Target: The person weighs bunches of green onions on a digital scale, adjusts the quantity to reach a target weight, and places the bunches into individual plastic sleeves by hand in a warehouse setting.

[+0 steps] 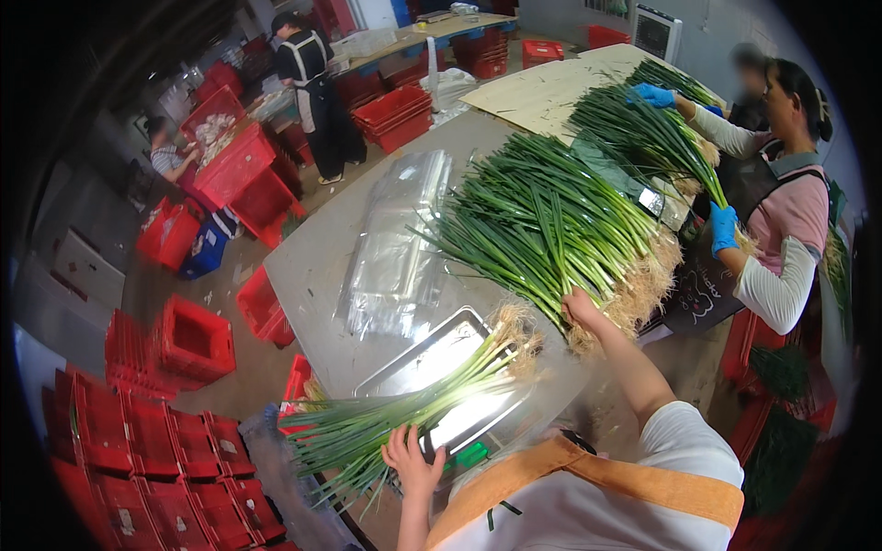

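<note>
A bunch of spring onions lies across a shiny metal tray, roots at the far right and green leaves over the table's near-left edge. My left hand rests against those leaves with its fingers spread, not closed around them. To the right, a large heap of spring onions covers the metal table, its pale roots facing right. At the heap's near edge, my right hand grips a few stalks just above the roots. Part of a green object shows below the tray.
Clear plastic bags lie flat left of the heap. Across the table, a co-worker's blue-gloved hands hold more spring onions. Red crates stand stacked on the floor at left. Two people work farther back, near a wooden-topped table.
</note>
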### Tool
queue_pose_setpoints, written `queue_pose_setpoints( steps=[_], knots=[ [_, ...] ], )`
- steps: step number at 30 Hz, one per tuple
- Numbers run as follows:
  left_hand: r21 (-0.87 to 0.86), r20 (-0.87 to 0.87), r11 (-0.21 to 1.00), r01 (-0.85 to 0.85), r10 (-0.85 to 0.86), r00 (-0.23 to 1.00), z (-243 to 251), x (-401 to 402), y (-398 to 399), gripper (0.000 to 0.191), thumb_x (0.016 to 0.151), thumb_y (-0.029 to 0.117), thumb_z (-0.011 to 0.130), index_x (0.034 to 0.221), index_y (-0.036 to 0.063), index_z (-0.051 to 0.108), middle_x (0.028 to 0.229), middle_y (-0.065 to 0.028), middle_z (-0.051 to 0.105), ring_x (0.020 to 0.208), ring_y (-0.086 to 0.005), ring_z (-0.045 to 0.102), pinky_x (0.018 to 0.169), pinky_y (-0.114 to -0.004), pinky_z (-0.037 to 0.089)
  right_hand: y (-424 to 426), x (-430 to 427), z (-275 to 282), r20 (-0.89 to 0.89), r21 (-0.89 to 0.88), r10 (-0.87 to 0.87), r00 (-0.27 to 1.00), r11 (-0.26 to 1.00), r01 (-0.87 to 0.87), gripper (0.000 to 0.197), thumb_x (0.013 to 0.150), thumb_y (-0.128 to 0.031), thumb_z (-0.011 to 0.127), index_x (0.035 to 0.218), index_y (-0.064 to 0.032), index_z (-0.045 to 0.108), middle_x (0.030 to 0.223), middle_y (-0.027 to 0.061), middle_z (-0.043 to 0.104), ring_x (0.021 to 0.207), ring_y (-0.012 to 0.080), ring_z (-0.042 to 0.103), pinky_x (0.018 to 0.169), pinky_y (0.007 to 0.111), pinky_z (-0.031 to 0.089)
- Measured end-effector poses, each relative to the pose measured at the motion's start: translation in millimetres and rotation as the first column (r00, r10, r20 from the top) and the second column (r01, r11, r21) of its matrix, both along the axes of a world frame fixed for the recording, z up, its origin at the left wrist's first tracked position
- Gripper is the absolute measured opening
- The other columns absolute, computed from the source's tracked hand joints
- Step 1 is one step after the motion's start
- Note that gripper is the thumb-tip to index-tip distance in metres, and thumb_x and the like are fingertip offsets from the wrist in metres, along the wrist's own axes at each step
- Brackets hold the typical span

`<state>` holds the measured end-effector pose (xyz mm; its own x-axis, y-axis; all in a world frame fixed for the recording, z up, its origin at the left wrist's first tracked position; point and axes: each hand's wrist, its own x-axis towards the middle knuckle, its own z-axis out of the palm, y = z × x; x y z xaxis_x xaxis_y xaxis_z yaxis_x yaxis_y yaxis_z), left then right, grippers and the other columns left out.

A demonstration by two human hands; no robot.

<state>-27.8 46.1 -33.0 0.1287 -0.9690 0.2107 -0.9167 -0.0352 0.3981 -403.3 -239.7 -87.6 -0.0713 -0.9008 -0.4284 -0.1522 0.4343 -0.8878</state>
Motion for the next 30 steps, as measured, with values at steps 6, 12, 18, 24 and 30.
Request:
queue_pose_setpoints(
  steps=[6, 12, 18, 24, 30],
  knots=[
    [-0.047, -0.052, 0.999, -0.003, 0.001, 0.999, 5, -8, 16, 0.056, 0.071, 0.027, 0.066, 0.119, 0.0042, 0.046, 0.122, -0.0149, 0.042, 0.119, -0.0328, 0.033, 0.099, -0.052, 0.018, 21, 80, 96, 0.646, 0.165, -0.125, 0.753, 0.986, 0.023, 0.013, 0.092, -0.018, 0.045, 0.092, -0.0066, 0.041, 0.057, -0.0018, 0.043, 0.044, 0.0064, 0.038, 0.037, 0.02, 0.032],
    [-0.102, -0.107, 0.994, 0.042, -0.053, 0.993, 9, -17, 9, 0.052, 0.073, 0.024, 0.066, 0.117, 0.0036, 0.047, 0.118, -0.0148, 0.046, 0.115, -0.0324, 0.038, 0.098, -0.047, 0.022, 100, 178, 195, 0.71, 0.034, 0.317, 0.629, 0.877, -0.479, 0.024, 0.094, -0.02, 0.042, 0.112, -0.0049, 0.038, 0.069, 0.0019, 0.05, 0.051, 0.0081, 0.046, 0.042, 0.021, 0.04],
    [-0.056, -0.913, 0.981, -0.183, 0.024, 0.407, 29, -13, -4, 0.045, 0.084, 0.03, 0.054, 0.12, 0.0051, 0.046, 0.117, -0.0143, 0.049, 0.112, -0.0296, 0.044, 0.095, -0.041, 0.034, 110, 200, 180, 0.526, -0.093, 0.783, 0.332, 0.44, -0.893, 0.032, 0.094, -0.019, 0.043, 0.125, -0.0097, 0.037, 0.071, 0.0016, 0.05, 0.056, 0.0073, 0.047, 0.048, 0.021, 0.04],
    [0.077, -0.749, 0.946, -0.314, -0.153, -0.645, 23, 26, -24, 0.045, 0.091, 0.039, 0.042, 0.124, 0.0097, 0.039, 0.125, -0.0167, 0.045, 0.116, -0.0311, 0.044, 0.096, -0.044, 0.036, 82, 174, 125, -0.653, -0.193, 0.742, 0.152, 0.031, -0.981, 0.027, 0.088, -0.022, 0.049, 0.112, -0.0102, 0.052, 0.09, 0.0122, 0.063, 0.078, 0.0314, 0.059, 0.066, 0.039, 0.047],
    [0.173, -0.653, 0.868, -0.466, -0.253, -0.713, -5, 60, 12, 0.013, 0.087, 0.026, 0.05, 0.087, 0.0141, 0.052, 0.112, -0.0148, 0.052, 0.11, -0.0332, 0.046, 0.097, -0.047, 0.036, 63, 149, 98, -0.904, -0.075, 0.426, 0.05, -0.043, -0.996, 0.03, 0.073, -0.008, 0.059, 0.103, -0.0121, 0.057, 0.083, 0.0105, 0.056, 0.076, 0.0316, 0.057, 0.066, 0.042, 0.046]
  ],
)
